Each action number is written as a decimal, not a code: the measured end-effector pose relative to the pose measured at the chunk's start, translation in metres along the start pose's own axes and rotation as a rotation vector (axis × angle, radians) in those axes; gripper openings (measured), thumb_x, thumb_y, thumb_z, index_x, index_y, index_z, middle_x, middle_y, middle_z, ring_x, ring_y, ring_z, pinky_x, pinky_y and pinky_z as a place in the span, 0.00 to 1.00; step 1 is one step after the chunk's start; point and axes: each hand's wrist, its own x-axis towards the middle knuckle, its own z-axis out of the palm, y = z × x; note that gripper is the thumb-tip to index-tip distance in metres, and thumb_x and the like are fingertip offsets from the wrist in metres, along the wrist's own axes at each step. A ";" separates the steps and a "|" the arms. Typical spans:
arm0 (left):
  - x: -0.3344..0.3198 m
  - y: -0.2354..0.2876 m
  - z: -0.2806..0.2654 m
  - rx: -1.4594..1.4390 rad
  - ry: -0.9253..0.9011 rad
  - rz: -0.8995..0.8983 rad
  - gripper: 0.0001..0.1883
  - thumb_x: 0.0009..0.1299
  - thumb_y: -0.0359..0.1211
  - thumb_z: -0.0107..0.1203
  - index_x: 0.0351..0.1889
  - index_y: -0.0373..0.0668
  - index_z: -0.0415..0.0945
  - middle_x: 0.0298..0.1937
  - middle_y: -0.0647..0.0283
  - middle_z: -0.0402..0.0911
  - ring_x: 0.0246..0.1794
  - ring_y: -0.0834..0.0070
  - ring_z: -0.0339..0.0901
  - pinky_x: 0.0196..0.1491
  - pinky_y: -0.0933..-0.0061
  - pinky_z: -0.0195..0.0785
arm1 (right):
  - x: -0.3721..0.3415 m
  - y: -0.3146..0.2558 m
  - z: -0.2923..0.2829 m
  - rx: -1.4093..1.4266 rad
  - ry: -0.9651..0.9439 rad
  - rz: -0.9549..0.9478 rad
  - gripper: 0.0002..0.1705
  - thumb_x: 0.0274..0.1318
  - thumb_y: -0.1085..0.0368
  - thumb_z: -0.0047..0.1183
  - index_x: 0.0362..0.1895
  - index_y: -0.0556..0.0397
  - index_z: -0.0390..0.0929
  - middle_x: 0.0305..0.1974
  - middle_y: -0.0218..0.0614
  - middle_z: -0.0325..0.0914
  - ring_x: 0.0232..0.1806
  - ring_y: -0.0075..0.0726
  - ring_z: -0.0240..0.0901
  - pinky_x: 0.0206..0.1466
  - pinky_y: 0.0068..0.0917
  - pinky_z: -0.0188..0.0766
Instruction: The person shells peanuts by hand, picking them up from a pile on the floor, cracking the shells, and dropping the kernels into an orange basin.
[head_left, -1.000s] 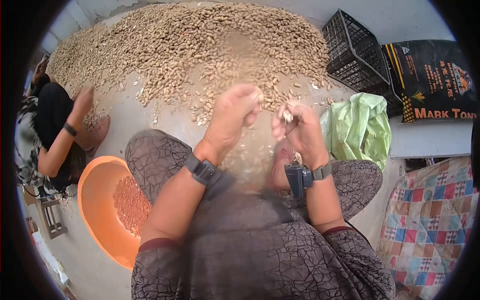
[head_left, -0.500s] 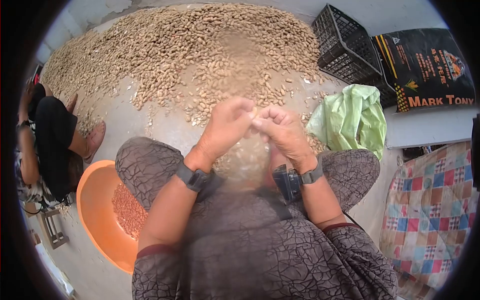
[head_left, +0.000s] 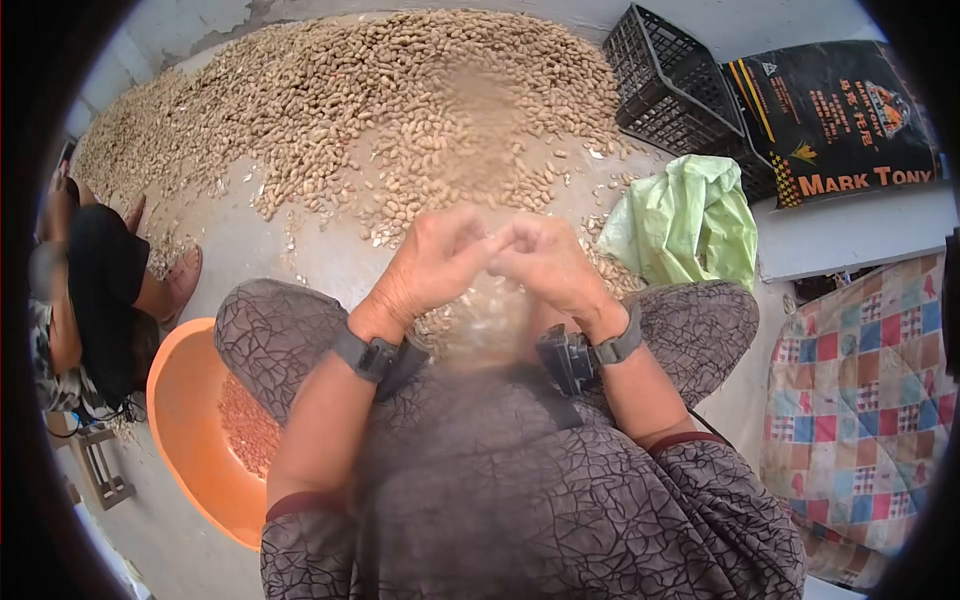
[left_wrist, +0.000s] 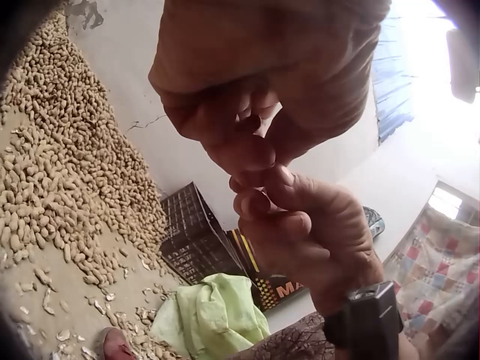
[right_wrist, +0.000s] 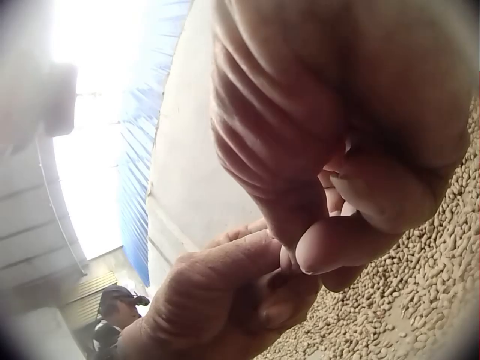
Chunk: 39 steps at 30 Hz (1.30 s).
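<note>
Peanuts (head_left: 320, 120) heaped past the fingers (left_wrist: 251, 154), one probably pinched between them

Leftmost, well apart from the fingers, is another person (head_left: 100, 265), knees bent, near the same heap. The bowl (head_left: 190, 420) stands left of the fingers and nearer the body, probably to keep its red kernels (head_left: 245, 425) in easy reach. The left hand (head_left: 430, 260) and right hand (head_left: 555, 270) meet over the lap, fingers curled, tips pinching at one spot, presumably on a peanut so both can work its shell; it is almost wholly covered. The heap spreads beyond the fingertips, seemingly so more nuts lie straight ahead. Right of the fingers slumps the bag (head_left: 690, 225); beyond it are the crate (head_left: 690, 100) and sack (head_left: 835, 130). The quilt (head_left: 860, 390) is rightmost, well apart.

The head view blurs the fingertips, but it alone shows the bowl and kernels. The left wrist view shows the meeting fingertips closely, with shells (left_wrist: 64, 334) scattered on the floor behind. The right wrist view adds a cap (right_wrist: 114, 295) on someone past the left hand; whether that is the neighbour, I cannot tell.
</note>
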 end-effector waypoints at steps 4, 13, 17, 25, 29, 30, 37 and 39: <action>-0.009 0.009 -0.001 -0.153 0.000 0.042 0.04 0.64 0.26 0.51 0.28 0.36 0.70 0.23 0.71 0.72 0.25 0.87 0.69 0.27 0.84 0.65 | -0.002 0.002 0.007 0.137 -0.025 -0.018 0.05 0.47 0.71 0.57 0.26 0.59 0.74 0.21 0.33 0.74 0.18 0.19 0.70 0.18 0.16 0.63; -0.012 -0.012 -0.008 -0.347 0.064 -0.084 0.04 0.67 0.29 0.48 0.32 0.39 0.71 0.25 0.70 0.73 0.23 0.89 0.67 0.25 0.88 0.60 | 0.017 0.014 0.009 0.505 -0.160 0.101 0.05 0.50 0.71 0.54 0.25 0.60 0.74 0.21 0.36 0.75 0.14 0.17 0.66 0.13 0.11 0.56; -0.010 -0.018 -0.006 -0.608 0.177 -0.212 0.06 0.66 0.32 0.50 0.30 0.40 0.73 0.25 0.72 0.73 0.24 0.87 0.68 0.26 0.84 0.60 | 0.026 0.019 0.014 0.591 -0.142 0.118 0.05 0.50 0.71 0.52 0.25 0.60 0.73 0.21 0.36 0.75 0.14 0.17 0.64 0.13 0.11 0.55; -0.013 -0.043 0.004 -0.589 0.136 -0.553 0.08 0.69 0.32 0.45 0.31 0.40 0.72 0.21 0.71 0.71 0.14 0.89 0.57 0.16 0.87 0.47 | 0.033 0.032 0.001 0.574 -0.073 0.113 0.02 0.51 0.72 0.51 0.30 0.56 0.74 0.23 0.32 0.75 0.17 0.13 0.63 0.16 0.12 0.56; -0.004 -0.044 0.011 -0.417 0.039 -0.779 0.13 0.70 0.35 0.41 0.28 0.40 0.74 0.19 0.72 0.69 0.14 0.88 0.59 0.16 0.85 0.48 | 0.025 0.028 0.006 0.185 -0.107 0.087 0.04 0.50 0.69 0.54 0.29 0.57 0.75 0.21 0.30 0.75 0.20 0.12 0.65 0.20 0.14 0.60; -0.003 -0.042 0.012 -0.415 0.036 -0.784 0.13 0.70 0.35 0.41 0.28 0.40 0.74 0.19 0.72 0.69 0.14 0.88 0.59 0.16 0.85 0.48 | 0.023 0.025 0.011 0.104 -0.116 0.052 0.05 0.49 0.69 0.55 0.28 0.57 0.75 0.21 0.29 0.75 0.21 0.14 0.67 0.23 0.15 0.63; 0.000 -0.028 0.012 -0.824 -0.028 -0.803 0.13 0.70 0.35 0.42 0.31 0.38 0.74 0.22 0.69 0.72 0.16 0.86 0.63 0.17 0.85 0.52 | 0.020 0.020 0.016 -0.234 -0.045 -0.063 0.06 0.40 0.70 0.51 0.20 0.62 0.70 0.16 0.43 0.71 0.17 0.29 0.67 0.22 0.28 0.63; -0.003 -0.032 0.010 -0.816 -0.056 -0.795 0.12 0.70 0.34 0.42 0.31 0.38 0.74 0.23 0.70 0.72 0.16 0.86 0.63 0.16 0.84 0.52 | 0.019 0.020 0.015 -0.180 -0.039 -0.064 0.06 0.40 0.70 0.51 0.20 0.62 0.71 0.16 0.43 0.71 0.17 0.29 0.68 0.21 0.28 0.63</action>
